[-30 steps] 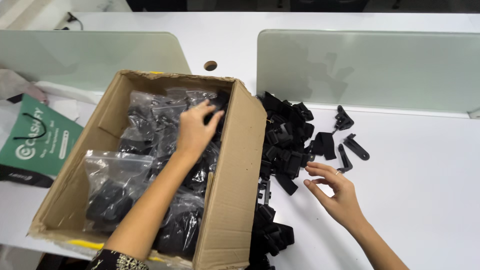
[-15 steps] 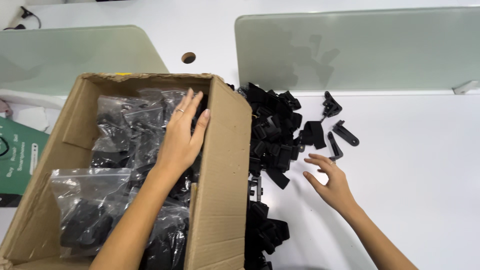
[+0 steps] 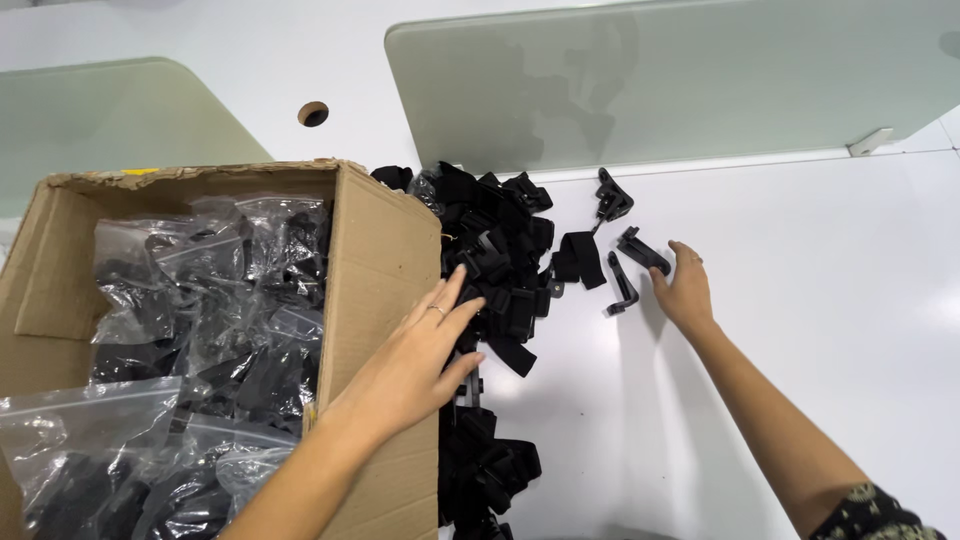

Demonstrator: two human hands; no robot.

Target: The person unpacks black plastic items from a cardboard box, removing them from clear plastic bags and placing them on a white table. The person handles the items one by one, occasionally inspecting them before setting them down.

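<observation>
A brown cardboard box (image 3: 385,250) stands at the left, filled with clear plastic bags of black parts (image 3: 215,300). My left hand (image 3: 420,350) rests flat against the outside of the box's right wall, fingers spread, holding nothing. A pile of black plastic clips and straps (image 3: 500,250) lies on the white table just right of the box. My right hand (image 3: 683,285) reaches out over the table, fingers apart, touching a loose black clip (image 3: 640,250). A thin black piece (image 3: 620,290) lies just left of that hand.
A frosted glass divider (image 3: 680,80) stands along the back of the white table (image 3: 820,300), and another divider (image 3: 110,110) rises behind the box. A round cable hole (image 3: 313,113) is in the table behind the box. More black parts (image 3: 485,470) lie near the front edge.
My left hand has come out of the box and now lies on its right wall. My right hand has moved farther away, up to the loose clips.
</observation>
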